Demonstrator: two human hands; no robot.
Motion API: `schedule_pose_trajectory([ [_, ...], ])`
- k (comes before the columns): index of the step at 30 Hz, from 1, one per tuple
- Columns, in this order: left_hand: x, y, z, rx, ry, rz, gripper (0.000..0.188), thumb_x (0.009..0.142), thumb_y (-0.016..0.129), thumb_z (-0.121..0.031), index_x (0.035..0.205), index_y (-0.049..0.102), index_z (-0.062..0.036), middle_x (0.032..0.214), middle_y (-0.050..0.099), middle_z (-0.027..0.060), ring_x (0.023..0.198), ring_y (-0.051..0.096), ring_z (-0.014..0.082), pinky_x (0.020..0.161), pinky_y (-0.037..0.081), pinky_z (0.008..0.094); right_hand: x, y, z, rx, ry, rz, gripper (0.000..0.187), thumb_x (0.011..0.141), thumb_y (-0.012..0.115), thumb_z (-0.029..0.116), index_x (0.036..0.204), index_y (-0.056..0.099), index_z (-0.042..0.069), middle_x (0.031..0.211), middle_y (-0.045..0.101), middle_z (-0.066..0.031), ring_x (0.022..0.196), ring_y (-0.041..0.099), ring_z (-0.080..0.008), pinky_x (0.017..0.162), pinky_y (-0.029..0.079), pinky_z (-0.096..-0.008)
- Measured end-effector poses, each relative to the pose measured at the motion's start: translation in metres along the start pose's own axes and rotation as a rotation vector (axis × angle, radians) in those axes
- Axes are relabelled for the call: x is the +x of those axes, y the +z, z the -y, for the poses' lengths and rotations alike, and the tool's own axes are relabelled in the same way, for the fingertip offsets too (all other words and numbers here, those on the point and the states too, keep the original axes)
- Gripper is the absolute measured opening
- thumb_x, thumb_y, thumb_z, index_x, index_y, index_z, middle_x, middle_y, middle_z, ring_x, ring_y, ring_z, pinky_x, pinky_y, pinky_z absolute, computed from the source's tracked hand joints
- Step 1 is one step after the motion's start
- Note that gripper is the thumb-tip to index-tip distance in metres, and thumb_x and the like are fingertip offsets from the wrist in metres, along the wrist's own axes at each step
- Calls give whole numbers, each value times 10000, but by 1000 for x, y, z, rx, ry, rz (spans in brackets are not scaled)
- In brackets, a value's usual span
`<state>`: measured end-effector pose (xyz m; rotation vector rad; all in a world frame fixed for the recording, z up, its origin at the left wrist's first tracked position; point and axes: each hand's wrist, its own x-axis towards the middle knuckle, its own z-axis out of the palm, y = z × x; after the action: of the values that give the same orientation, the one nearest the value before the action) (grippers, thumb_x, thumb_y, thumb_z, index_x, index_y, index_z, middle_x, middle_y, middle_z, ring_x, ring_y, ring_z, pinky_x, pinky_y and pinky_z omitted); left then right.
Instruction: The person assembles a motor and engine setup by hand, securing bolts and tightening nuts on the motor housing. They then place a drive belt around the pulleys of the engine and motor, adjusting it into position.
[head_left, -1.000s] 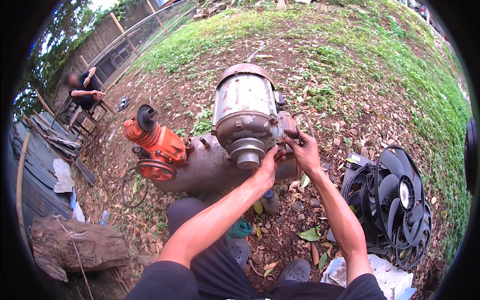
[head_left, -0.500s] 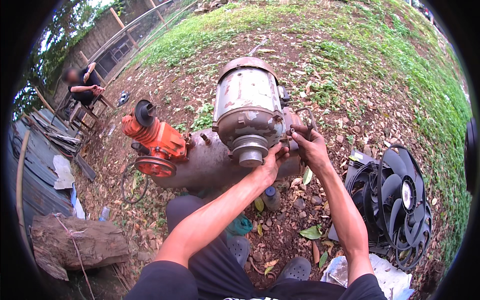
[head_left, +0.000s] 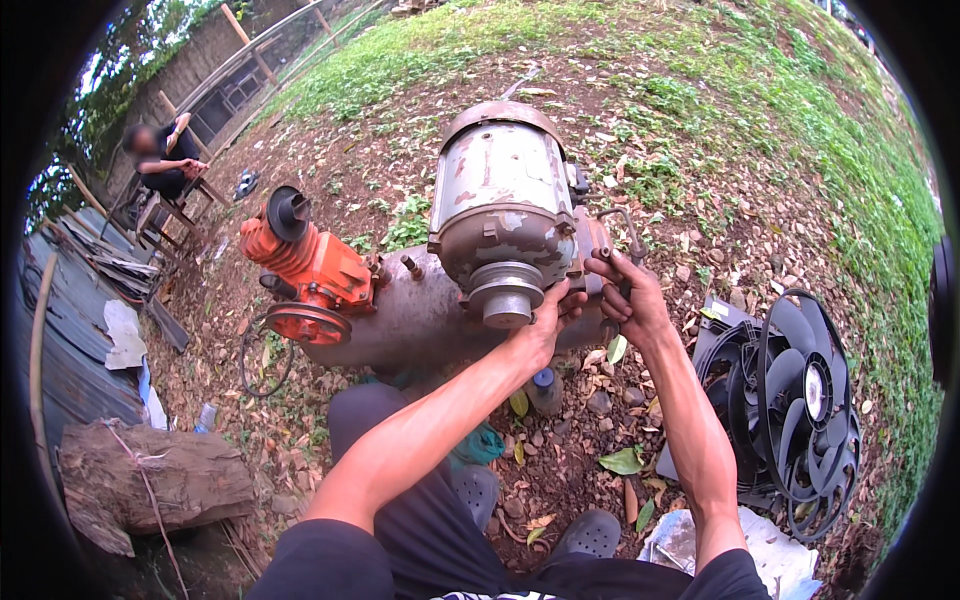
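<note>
An electric motor (head_left: 500, 170) with worn silver-grey paint stands on a rusty metal tank (head_left: 390, 325). At its near end is a stepped metal pulley (head_left: 507, 293). My left hand (head_left: 553, 318) is beside the pulley, its bent fingers closed on the lower right edge of the motor; the fingertips are partly hidden. Just to the right, my right hand (head_left: 637, 298) pinches something small at the motor's base, with thumb and forefinger together. A bent metal rod (head_left: 632, 228) rises behind that hand. On the tank's left end sits an orange compressor head (head_left: 315, 265) with its own pulley.
A black radiator fan (head_left: 810, 400) lies at the right. Between my feet and the tank stands a bottle with a blue cap (head_left: 543, 380), near a teal cloth (head_left: 480, 446). A log (head_left: 155, 480) lies at the lower left. Another person (head_left: 165, 165) sits far left.
The view has shifted slightly, with the motor now a little lower and to the right. My right hand's fingers have shifted at the motor's base; my left hand stays beside the pulley.
</note>
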<state>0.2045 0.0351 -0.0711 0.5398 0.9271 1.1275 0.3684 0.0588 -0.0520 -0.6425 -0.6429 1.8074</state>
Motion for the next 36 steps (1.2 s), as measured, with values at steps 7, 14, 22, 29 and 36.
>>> schedule_pose_trajectory([
  [7,2,-1,2,28,5,-24,210,954,595,-271,1120,606,-143,1022,636,-36,899,598,70,798,476,279,1,18,1,-340,-137,-196,188,943,592,204,966,594,17,811,657,-60,375,329,-31,342,222,-198],
  [14,6,-2,5,-12,40,-23,207,948,601,-227,1129,616,-128,1009,632,-27,889,590,81,805,484,285,6,38,-2,-509,-155,-161,219,907,642,195,906,617,-22,722,582,-25,498,527,-83,415,460,-228],
  [22,7,3,6,-25,52,-56,190,936,610,-194,1101,619,-100,1001,637,-6,907,595,109,847,487,306,12,35,-2,-717,-213,-161,227,874,679,170,900,616,-47,783,634,-68,622,602,-116,504,550,-257],
  [29,3,8,4,3,74,-106,177,923,624,-183,1079,627,-98,1021,644,6,925,602,111,846,467,293,10,36,-4,-708,-240,-168,216,873,681,155,958,634,-37,826,647,-50,689,595,-96,637,526,-252],
  [36,6,5,5,21,84,-51,206,955,574,-214,1119,623,-99,1057,644,15,990,593,129,899,459,309,5,26,-7,-907,-393,2,320,868,695,169,1124,652,-19,914,658,-69,771,625,-117,664,531,-260],
])
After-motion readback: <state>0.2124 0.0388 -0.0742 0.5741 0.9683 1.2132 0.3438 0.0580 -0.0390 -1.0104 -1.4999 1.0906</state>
